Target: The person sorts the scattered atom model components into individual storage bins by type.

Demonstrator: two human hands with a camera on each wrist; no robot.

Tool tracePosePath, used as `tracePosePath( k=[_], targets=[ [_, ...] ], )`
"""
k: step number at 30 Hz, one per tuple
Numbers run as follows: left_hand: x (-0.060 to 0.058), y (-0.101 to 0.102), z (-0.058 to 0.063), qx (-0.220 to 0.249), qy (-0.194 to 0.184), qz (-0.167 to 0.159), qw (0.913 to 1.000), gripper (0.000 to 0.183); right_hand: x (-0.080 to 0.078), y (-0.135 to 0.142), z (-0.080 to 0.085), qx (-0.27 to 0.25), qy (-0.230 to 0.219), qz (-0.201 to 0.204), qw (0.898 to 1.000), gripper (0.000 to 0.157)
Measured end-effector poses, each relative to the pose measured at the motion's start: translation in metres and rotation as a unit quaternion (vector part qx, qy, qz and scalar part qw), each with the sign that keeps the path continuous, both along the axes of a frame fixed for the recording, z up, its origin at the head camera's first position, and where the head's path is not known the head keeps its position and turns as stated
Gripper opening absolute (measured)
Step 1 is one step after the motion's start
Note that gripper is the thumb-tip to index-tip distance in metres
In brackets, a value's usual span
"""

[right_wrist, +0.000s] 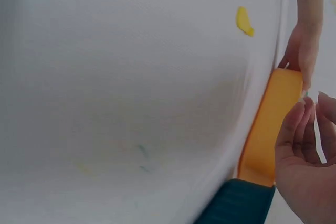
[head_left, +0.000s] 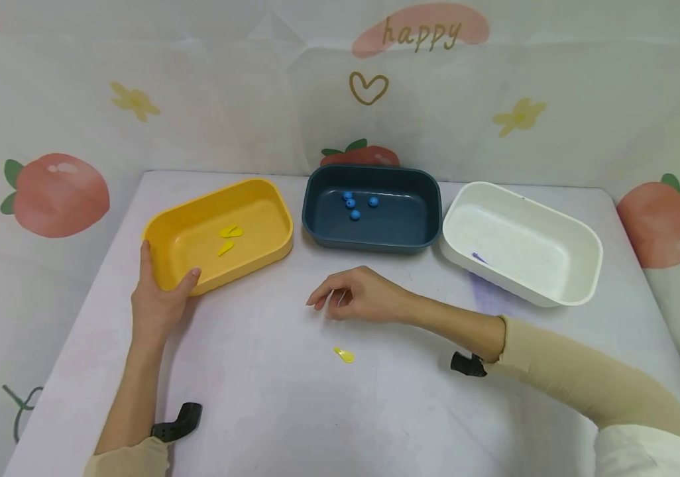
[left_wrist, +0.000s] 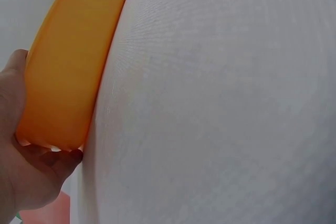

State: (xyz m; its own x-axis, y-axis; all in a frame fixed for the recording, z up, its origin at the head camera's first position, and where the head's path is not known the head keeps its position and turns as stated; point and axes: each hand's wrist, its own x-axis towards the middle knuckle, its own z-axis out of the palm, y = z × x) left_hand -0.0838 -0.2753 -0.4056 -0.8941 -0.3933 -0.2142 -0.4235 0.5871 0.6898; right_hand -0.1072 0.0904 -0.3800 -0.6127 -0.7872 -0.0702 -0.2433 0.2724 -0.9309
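Note:
My left hand (head_left: pixel 158 301) grips the near left corner of a yellow tray (head_left: pixel 244 266), its thumb at the near rim and its fingers round the end wall. In the left wrist view the yellow tray (left_wrist: pixel 68 61) rises beside the curled fingers. Several small flat yellow pieces (head_left: pixel 231 232) lie inside it. Over the table's middle hangs my right hand (head_left: pixel 370 295), fingers loosely bent and nothing visible between them. One more yellow drop-shaped piece (head_left: pixel 344 355) lies on the table, nearer to me than the right hand; the right wrist view also catches this yellow piece (right_wrist: pixel 243 21).
A dark blue tray (head_left: pixel 370 244) holding several round blue beads (head_left: pixel 355 214) stands at the back centre. To its right is a white tray (head_left: pixel 566 232) with a small purple piece (head_left: pixel 479 258) inside. A patterned cloth backdrop (head_left: pixel 244 99) rises behind the table.

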Motion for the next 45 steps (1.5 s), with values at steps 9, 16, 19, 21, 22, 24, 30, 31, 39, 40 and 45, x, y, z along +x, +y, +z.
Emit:
tracePosePath(
  k=[9, 16, 19, 21, 22, 24, 30, 31, 39, 40, 45],
  targets=[
    [0.0, 0.001, 0.001, -0.005, -0.005, 0.0, 1.0, 0.094, 0.016, 0.015, -0.02, 0.019, -0.033, 0.015, 0.999, 0.032],
    [0.0, 0.001, 0.001, -0.002, -0.006, 0.009, 0.9999, 0.094, 0.022, 0.022, -0.031, 0.037, -0.037, 0.046, 0.998, 0.033],
    [0.001, 0.0, 0.001, 0.001, -0.002, 0.008, 1.0, 0.094, 0.023, 0.022, -0.034, 0.044, -0.042, 0.06, 0.996, 0.034],
    [0.002, -0.001, 0.001, 0.001, 0.004, 0.005, 1.0, 0.094, 0.024, 0.022, -0.036, 0.049, -0.037, 0.068, 0.996, 0.035],
    [0.002, -0.001, 0.001, 0.001, 0.006, 0.005, 1.0, 0.093, 0.025, 0.022, -0.036, 0.052, -0.032, 0.072, 0.996, 0.035],
    [0.002, -0.001, 0.001, 0.002, 0.009, 0.004, 0.9999, 0.093, 0.026, 0.021, -0.037, 0.055, -0.01, 0.077, 0.995, 0.034],
    [0.001, 0.0, 0.001, 0.002, 0.009, 0.005, 0.9999, 0.093, 0.033, 0.017, -0.038, 0.071, 0.06, 0.087, 0.992, 0.032],
    [0.001, 0.001, 0.001, 0.0, 0.011, 0.004, 0.9999, 0.093, 0.034, 0.017, -0.039, 0.075, 0.07, 0.087, 0.991, 0.031],
    [0.002, 0.002, 0.002, 0.004, 0.018, 0.004, 0.9998, 0.092, 0.037, 0.017, -0.041, 0.088, 0.088, 0.087, 0.988, 0.028],
    [0.002, 0.002, 0.001, 0.005, 0.016, 0.005, 0.9998, 0.092, 0.037, 0.017, -0.041, 0.087, 0.089, 0.088, 0.988, 0.028],
    [0.001, 0.001, 0.001, 0.008, 0.02, 0.0, 0.9998, 0.092, 0.038, 0.018, -0.044, 0.072, 0.095, 0.092, 0.989, 0.027]
  ],
)
